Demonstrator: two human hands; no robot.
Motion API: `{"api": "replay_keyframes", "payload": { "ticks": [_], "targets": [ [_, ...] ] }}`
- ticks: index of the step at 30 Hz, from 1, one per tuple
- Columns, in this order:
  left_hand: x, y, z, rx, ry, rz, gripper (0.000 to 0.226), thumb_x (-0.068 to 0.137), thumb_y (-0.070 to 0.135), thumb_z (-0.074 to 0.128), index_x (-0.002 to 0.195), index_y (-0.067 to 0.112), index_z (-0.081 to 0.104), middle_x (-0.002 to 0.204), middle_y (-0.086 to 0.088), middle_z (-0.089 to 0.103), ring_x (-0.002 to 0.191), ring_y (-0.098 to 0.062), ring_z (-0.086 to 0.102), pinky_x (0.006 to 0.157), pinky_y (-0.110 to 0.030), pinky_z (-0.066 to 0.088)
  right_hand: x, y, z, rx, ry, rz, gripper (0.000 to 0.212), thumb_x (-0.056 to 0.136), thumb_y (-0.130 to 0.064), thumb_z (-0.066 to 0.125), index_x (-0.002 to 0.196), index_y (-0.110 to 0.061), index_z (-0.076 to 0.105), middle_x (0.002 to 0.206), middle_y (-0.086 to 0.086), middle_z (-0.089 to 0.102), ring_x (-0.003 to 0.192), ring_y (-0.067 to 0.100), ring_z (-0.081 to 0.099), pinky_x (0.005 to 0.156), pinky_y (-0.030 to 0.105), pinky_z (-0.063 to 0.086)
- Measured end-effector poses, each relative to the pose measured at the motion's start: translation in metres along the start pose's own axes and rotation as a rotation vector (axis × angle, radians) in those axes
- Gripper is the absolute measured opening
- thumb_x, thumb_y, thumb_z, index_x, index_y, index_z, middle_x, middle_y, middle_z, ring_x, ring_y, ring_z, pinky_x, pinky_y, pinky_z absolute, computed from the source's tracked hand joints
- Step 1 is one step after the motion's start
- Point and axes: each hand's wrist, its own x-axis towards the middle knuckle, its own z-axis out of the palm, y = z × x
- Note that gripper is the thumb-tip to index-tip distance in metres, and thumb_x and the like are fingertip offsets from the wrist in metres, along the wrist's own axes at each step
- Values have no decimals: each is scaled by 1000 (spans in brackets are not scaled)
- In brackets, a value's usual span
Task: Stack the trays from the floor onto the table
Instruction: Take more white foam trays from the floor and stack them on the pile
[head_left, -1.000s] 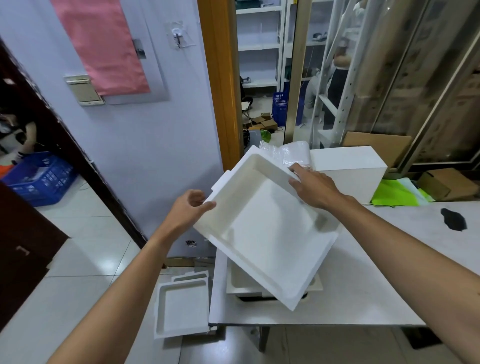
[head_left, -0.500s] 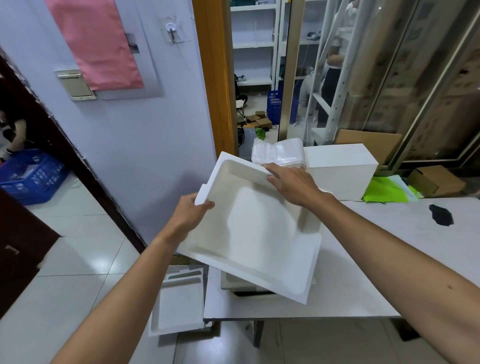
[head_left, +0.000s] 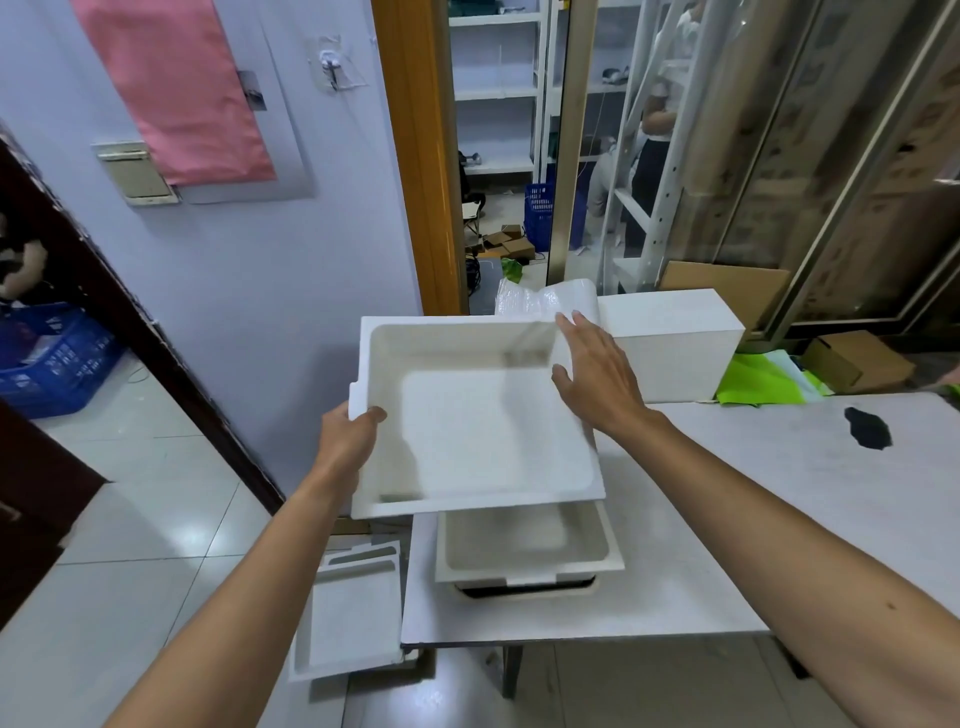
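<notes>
Head view: white foam tray (head_left: 478, 415) is held in the air above the tray stack (head_left: 527, 551) on the table (head_left: 727, 519). Left hand (head_left: 345, 444) clenches its left rim; right hand (head_left: 597, 374) rests open-fingered against the right wall. Judged light, rigid, brittle: hold by opposite rims.

Left hand (head_left: 345, 441) grips white tray (head_left: 483, 421) above table (head_left: 727, 519); right hand (head_left: 597, 379) flat.
</notes>
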Motion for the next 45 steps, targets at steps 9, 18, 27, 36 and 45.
{"api": "replay_keyframes", "payload": {
  "ticks": [9, 18, 27, 36, 45],
  "targets": [
    [7, -6, -6, -92, 4, -96, 11, 93, 18, 61, 101, 21, 67, 99, -2, 72, 89, -25, 69, 71, -34, 54, -29, 9, 22, 350, -225, 470, 51, 88, -54, 43, 125, -23, 57, 120, 5, 67, 110, 32, 60, 88, 41, 52],
    [7, -14, -1, -83, -12, -127, 17, 89, 17, 64, 106, 18, 68, 105, -6, 73, 95, -30, 70, 84, -45, 58, -42, 16, 38, 394, -112, 535, 35, 95, -43, 47, 119, -27, 66, 111, 2, 69, 95, 27, 59, 83, 37, 52],
    [9, -20, -6, 97, -116, -52, 31, 91, 12, 61, 122, 15, 64, 113, 0, 70, 99, -26, 65, 73, -35, 51, -41, 32, 43, 334, -113, 489, 37, 98, -44, 47, 129, -29, 61, 115, 3, 69, 109, 32, 59, 83, 36, 45],
    [11, -15, -7, 205, -48, 70, 58, 93, 12, 66, 145, 15, 39, 122, -6, 58, 101, -21, 61, 68, -31, 54, -39, 48, 39, 290, -144, 449, 30, 97, -45, 49, 118, -30, 64, 111, 4, 68, 105, 32, 60, 79, 36, 43],
    [19, -35, -25, 432, 41, 113, 73, 85, 23, 74, 148, 18, 38, 139, -6, 54, 118, -29, 59, 98, -50, 53, -32, 42, 26, 191, -180, 273, 29, 100, -45, 47, 116, -30, 66, 109, 1, 71, 105, 30, 61, 75, 35, 41]
  ]
}}
